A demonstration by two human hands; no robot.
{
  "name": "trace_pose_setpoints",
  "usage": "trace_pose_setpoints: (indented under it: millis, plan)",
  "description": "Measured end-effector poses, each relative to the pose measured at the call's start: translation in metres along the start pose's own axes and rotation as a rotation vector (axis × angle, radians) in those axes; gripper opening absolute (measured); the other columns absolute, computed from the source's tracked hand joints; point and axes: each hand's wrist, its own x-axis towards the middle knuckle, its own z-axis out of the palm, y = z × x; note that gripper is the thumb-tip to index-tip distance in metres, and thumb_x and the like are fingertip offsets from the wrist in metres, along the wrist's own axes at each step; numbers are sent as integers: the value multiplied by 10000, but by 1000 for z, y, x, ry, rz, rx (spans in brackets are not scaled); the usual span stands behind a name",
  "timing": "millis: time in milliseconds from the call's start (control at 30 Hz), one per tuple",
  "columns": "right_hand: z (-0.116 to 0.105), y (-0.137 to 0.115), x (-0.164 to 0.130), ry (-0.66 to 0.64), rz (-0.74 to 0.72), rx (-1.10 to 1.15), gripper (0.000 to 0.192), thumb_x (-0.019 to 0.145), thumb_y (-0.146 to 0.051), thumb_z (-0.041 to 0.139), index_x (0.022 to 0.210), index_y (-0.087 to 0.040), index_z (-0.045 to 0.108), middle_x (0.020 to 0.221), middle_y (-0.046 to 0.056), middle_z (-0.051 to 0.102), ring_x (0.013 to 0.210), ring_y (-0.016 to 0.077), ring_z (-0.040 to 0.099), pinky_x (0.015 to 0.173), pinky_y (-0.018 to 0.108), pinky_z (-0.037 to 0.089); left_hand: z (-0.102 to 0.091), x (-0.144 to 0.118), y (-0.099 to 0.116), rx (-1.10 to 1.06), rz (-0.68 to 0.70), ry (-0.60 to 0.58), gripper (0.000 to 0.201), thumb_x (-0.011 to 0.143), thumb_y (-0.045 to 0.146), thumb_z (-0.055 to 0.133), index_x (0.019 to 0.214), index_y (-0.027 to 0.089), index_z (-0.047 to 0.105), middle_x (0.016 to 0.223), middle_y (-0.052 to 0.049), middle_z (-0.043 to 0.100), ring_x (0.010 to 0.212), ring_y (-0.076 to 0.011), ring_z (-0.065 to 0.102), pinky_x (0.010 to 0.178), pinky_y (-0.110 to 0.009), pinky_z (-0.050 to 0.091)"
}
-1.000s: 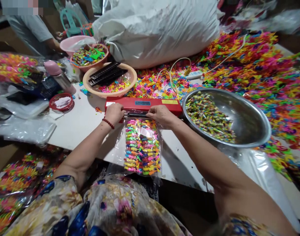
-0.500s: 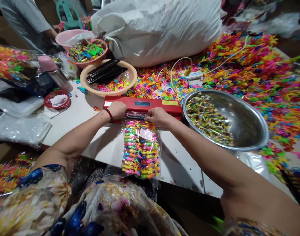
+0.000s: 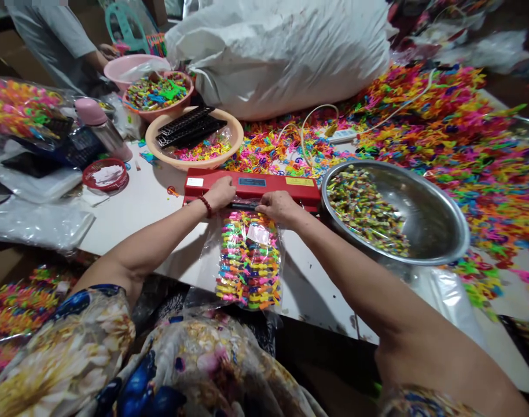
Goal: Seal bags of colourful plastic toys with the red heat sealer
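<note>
Red metal runs across the middle of your table: the sealer (image 3: 251, 186) lies crosswise, and both your hands are at it. Your left hand (image 3: 220, 193) rests on top of the sealer's bar, fingers curled down over it, a red bead bracelet (image 3: 205, 205) at the wrist. Your right hand (image 3: 278, 205) sits just beside it at the sealer's near edge, fingers pinching the mouth of the bag (image 3: 249, 258) where it goes under the bar. The bag is clear plastic, packed with rows of bright toys and a white slip, and it lies flat on the white table (image 3: 143, 211) from the sealer back toward your lap. Right of the sealer, touching its end, stands a steel bowl (image 3: 438, 223) partly filled with small mixed pieces. Behind the sealer is a tan basin (image 3: 230, 130) holding black strips, a pink basin (image 3: 158, 113) farther back, and a big white sack (image 3: 282, 52). Loose coloured toys (image 3: 455, 133) cover the table's right side. At far left another person's sleeve (image 3: 56, 40) shows.
</note>
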Motion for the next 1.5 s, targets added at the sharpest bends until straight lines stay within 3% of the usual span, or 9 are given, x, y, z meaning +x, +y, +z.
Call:
trace_pose_setpoints:
  millis: [133, 233, 367, 600, 833, 933, 1100, 1300, 1500]
  plan:
    - [-1, -1, 0, 3, 3, -2, 129, 784, -260, 774, 684, -193, 729, 572, 0, 622, 571, 144, 534, 565, 260, 322, -3, -7, 2, 202, 272, -111, 22, 898, 176, 564, 913, 180, 579, 773, -80, 626, 764, -239, 612, 728, -298, 424]
    - [-4, -4, 4, -43, 15, -32, 144, 774, -265, 789, 669, -184, 732, 603, 11, 643, 605, 151, 557, 559, 261, 320, -13, -3, 6, 422, 316, -283, 243, 895, 274, 614, 1092, 132, 609, 899, -148, 682, 866, -290, 655, 765, -320, 455]
    - [-8, -9, 7, -76, 58, -65, 133, 753, -275, 805, 684, -177, 748, 640, 21, 670, 650, 165, 594, 556, 255, 341, -19, 7, 14, 699, 353, -415, 148, 858, 156, 592, 898, 98, 723, 964, -210, 704, 1012, -326, 663, 891, -337, 461]
    - [-16, -18, 0, -141, 49, -150, 162, 853, -301, 726, 864, -150, 783, 793, 48, 730, 756, 160, 644, 586, 226, 373, -4, 2, 18, 693, 254, -270, 373, 962, 252, 437, 1104, 41, 710, 1084, -234, 701, 1048, -289, 668, 888, -324, 492]
    - [-20, -23, 1, -174, 54, -208, 184, 865, -313, 721, 913, -150, 792, 842, 61, 740, 804, 185, 657, 594, 240, 378, -14, 11, 23, 818, 491, -515, 388, 945, 321, 505, 1090, 47, 737, 1079, -246, 709, 1032, -307, 672, 882, -326, 483]
    - [-21, -26, -2, -169, 68, -220, 194, 867, -305, 721, 943, -142, 791, 860, 69, 743, 809, 185, 653, 602, 243, 384, -14, 10, 24, 816, 462, -470, 329, 920, 227, 503, 1064, 59, 746, 1071, -229, 718, 1019, -285, 675, 858, -302, 475]
    - [-20, -25, -3, -160, 67, -195, 190, 873, -308, 717, 927, -142, 793, 844, 62, 740, 790, 168, 646, 604, 238, 383, -4, 6, 19, 724, 356, -310, 402, 971, 259, 400, 1094, 68, 732, 1070, -210, 718, 1016, -265, 672, 821, -294, 471]
    - [-19, -23, 0, -161, 72, -212, 178, 861, -312, 732, 907, -151, 791, 816, 50, 736, 759, 163, 643, 594, 238, 374, -11, 15, 22, 870, 519, -506, 401, 949, 349, 471, 1098, 104, 751, 1057, -208, 723, 988, -294, 674, 820, -318, 471]
    - [-20, -27, -2, -169, 72, -215, 178, 862, -305, 728, 907, -145, 793, 844, 63, 742, 791, 174, 650, 594, 242, 369, -13, 15, 25, 840, 527, -503, 425, 963, 329, 423, 1126, 110, 748, 1052, -195, 732, 963, -276, 681, 787, -302, 458]
